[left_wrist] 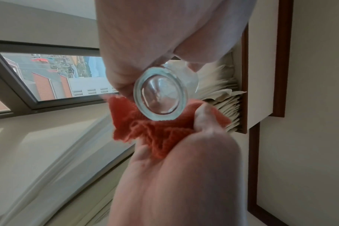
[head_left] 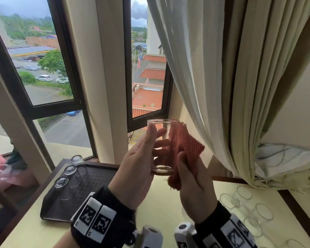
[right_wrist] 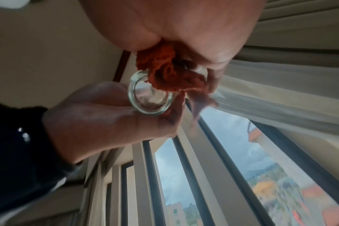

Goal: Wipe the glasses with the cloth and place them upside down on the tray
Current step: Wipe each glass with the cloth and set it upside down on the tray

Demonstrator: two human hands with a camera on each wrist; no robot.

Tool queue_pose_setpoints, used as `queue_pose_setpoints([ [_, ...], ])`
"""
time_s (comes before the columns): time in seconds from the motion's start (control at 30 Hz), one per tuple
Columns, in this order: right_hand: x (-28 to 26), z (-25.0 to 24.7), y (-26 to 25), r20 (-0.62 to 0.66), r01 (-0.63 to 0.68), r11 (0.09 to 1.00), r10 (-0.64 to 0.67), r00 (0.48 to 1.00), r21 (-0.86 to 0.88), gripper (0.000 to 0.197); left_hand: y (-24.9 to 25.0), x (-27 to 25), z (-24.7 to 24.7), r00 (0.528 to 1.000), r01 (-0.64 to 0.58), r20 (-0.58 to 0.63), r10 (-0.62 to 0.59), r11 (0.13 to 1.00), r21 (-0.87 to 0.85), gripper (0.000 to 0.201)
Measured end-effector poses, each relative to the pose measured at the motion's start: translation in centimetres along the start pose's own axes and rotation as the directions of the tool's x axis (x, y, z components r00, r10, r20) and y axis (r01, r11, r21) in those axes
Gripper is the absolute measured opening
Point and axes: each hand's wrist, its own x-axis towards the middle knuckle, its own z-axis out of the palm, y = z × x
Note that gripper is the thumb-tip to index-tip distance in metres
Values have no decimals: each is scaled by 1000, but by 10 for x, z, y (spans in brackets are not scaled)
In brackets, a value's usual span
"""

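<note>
The left hand [left_wrist: 145,45] is gripping a clear glass [left_wrist: 161,94] from above, with the thick base facing the camera. The right hand [left_wrist: 184,168] is holding an orange-red cloth [left_wrist: 157,130] bunched against the lower side of the glass, its thumb lying over the cloth. A window [left_wrist: 54,78] is showing behind at left, a folded pale curtain [left_wrist: 226,97] at right.
</note>
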Motion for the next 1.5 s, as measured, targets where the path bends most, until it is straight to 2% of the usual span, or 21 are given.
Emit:
queue_pose_setpoints([
  [0.07,6,3,-9,54,186,974,-181,982,-129,53,-3,4,-1,1000,-18,-22,17,1000,-15,73],
  [0.13,5,1,-7,242,448,831,-385,891,-329,59,0,7,-4,1000,-21,-6,21,999,-28,74],
  [0.2,2,-2,4,429,613,663,-447,785,-430,60,6,10,-12,1000,-9,-19,8,999,-54,74],
  [0.23,0,-3,10,470,637,634,-442,764,-438,60,8,11,-15,999,-11,-43,9,999,-45,73],
  [0.27,-2,-6,19,480,632,641,-429,765,-435,61,8,14,-19,998,-17,-59,15,999,-33,72],
  [0.33,-6,-7,30,411,535,751,-379,829,-387,62,7,17,-23,998,-17,-59,17,1000,6,73],
  [0.4,-2,1,24,221,263,940,-215,951,-218,59,5,18,-21,998,-7,-63,8,1000,18,73],
  [0.43,3,7,17,137,106,988,-90,986,-110,55,5,18,-17,998,-5,-62,5,1000,16,72],
  [0.5,16,13,4,47,-46,999,47,998,-20,56,3,18,-11,998,-17,-65,17,1000,5,70],
  [0.6,25,16,-10,102,156,979,-143,984,-129,55,1,20,-7,993,-9,-117,3,998,-57,73],
  [0.7,10,16,-5,316,421,864,-332,889,-276,59,6,22,-11,990,38,-132,-53,993,-110,69],
  [0.77,-3,14,3,402,476,826,-342,849,-302,57,10,23,-16,984,75,-156,-86,994,-77,77],
  [0.9,-11,4,22,364,417,855,-299,882,-308,57,7,29,-18,983,66,-174,-59,997,36,92],
  [1.0,3,7,14,176,78,991,-59,983,-107,55,1,27,-11,988,33,-149,-29,999,19,102],
  [1.07,16,6,3,85,-58,998,59,995,-5,38,-1,25,-7,994,-1,-112,3,1000,19,100],
  [1.13,25,5,-6,38,-8,999,9,999,-37,30,-4,25,-4,993,-12,-120,15,1000,25,90],
  [1.2,25,8,-11,79,127,985,-118,990,-119,43,-4,24,-4,990,-12,-137,14,1000,17,84],
  [1.3,7,10,-5,302,426,859,-341,890,-286,61,1,22,-10,992,23,-123,-26,999,-27,82],
  [1.37,-2,4,7,390,531,766,-393,833,-362,60,7,21,-17,994,37,-106,-37,999,-6,84],
  [1.43,-6,-1,21,383,493,788,-355,853,-368,60,10,20,-20,994,35,-102,-32,999,31,80],
  [1.5,-5,-1,28,308,342,891,-249,918,-300,59,8,20,-19,995,8,-100,-5,1000,28,79],
])
